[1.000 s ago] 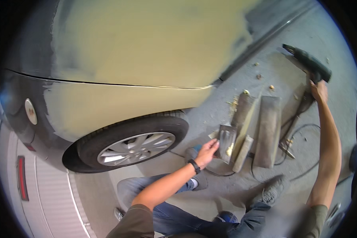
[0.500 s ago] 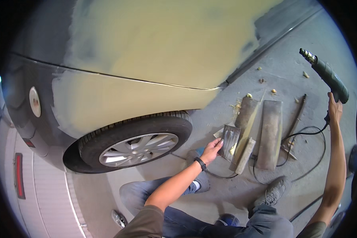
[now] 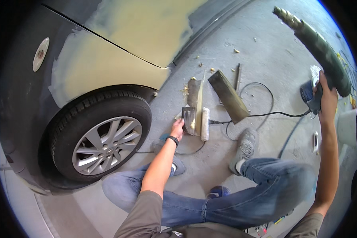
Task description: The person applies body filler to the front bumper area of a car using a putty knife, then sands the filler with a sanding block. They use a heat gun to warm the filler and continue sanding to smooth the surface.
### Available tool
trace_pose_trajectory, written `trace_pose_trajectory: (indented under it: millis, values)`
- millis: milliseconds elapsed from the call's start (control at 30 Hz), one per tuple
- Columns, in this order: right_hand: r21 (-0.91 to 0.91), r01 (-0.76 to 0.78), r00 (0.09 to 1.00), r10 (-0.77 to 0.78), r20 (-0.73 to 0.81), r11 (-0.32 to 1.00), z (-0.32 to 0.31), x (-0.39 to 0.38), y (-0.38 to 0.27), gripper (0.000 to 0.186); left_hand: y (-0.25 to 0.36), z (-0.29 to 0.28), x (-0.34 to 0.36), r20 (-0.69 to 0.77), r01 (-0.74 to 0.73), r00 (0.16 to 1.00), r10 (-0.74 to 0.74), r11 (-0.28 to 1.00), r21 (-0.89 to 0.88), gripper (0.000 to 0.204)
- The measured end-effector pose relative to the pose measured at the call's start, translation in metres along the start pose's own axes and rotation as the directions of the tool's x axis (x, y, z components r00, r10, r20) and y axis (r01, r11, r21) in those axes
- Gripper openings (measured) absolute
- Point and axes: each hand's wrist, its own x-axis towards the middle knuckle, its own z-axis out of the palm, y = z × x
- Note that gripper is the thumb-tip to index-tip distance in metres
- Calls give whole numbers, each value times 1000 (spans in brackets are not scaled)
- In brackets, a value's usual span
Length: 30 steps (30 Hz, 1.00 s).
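Observation:
The dark green heat gun [image 3: 317, 47] with a metal nozzle is raised at the upper right, my right hand [image 3: 327, 99] wrapped round its handle, cord trailing leftward. My left hand [image 3: 177, 127] pinches the edge of a dark flat metal spreader plate [image 3: 189, 119] smeared with pale filler. Beside that lie a dirty long board [image 3: 194, 92], a light rectangular block [image 3: 206, 121] at the end of a cord, and a separate grey-brown board [image 3: 228, 95], now lying at a slant. A thin metal rod [image 3: 238, 75] lies behind them.
A dark car [image 3: 24, 111] with beige filler patches [image 3: 107, 67] stands at the left, its wheel [image 3: 107, 146] beside my left arm. My shoes and bent legs are below the tools on the grey floor [image 3: 257, 47]. A white bucket [image 3: 347, 127] stands at the right.
The heat gun has risen and swung toward the top right. The large board has turned from nearly upright in the picture to slanted. The whole view has shifted; the car appears further left.

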Motion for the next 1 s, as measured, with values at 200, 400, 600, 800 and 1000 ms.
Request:
trace_pose_trajectory:
  millis: [200, 400, 600, 800, 1000]
  values:
    - [-89, 55, 998, -57, -23, 994, -44, -49, -94, 32, -5, 11, 25, 39, -23, 999, 24, 999, -43, 29]
    - [167, 132, 989, -140, 39, 977, -79, -111, -117, 49, -22, -3, 25, -201, 117, 975, -93, 987, 113, 25]
    - [263, 61, 987, -97, 126, 963, -18, -162, -110, 38, -31, -17, 9, -199, 192, 966, -162, 971, 142, 32]
    - [198, -124, 969, 75, 237, 972, 26, -192, -88, 22, -37, -13, 4, -280, 56, 931, 234, 665, 745, 48]
    - [98, 105, 961, -126, 245, 990, 21, -196, -76, 19, -24, 2, -19, -338, 77, 874, 348, 588, 805, 52]
